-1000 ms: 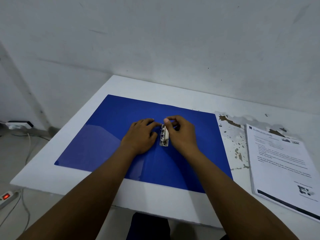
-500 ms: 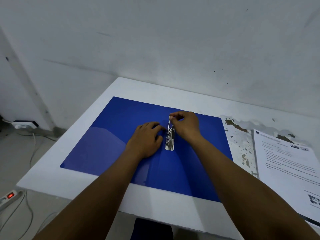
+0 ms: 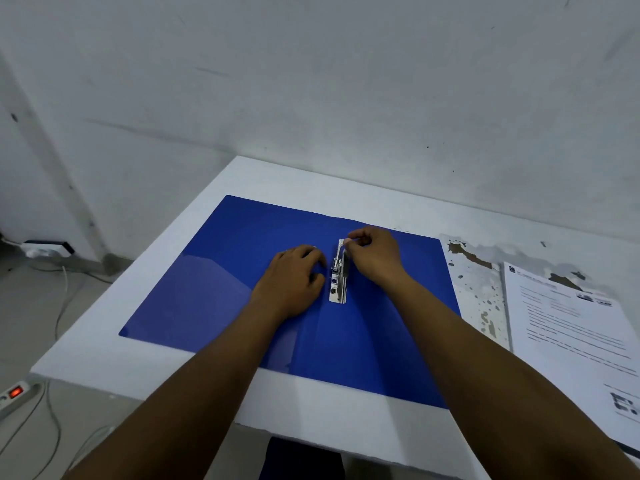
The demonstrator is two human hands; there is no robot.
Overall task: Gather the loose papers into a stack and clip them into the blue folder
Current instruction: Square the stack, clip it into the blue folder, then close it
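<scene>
Blue folder (image 3: 221,289) lies open on the counter (image 3: 311,420). Left hand (image 3: 294,282) rests flat on it beside the metal clip (image 3: 338,275). Right hand (image 3: 375,256) grip pinches the clip's raised lever. Papers (image 3: 571,327) lie stacked at right.

The papers (image 3: 575,344) at three o'clock run off the right edge, their print too small to read. The right hand (image 3: 375,258) hides the far end of the metal clip (image 3: 337,278), seemingly pinched at its raised lever. The power strip (image 3: 15,393) at eight o'clock is cut off by the left edge.
</scene>
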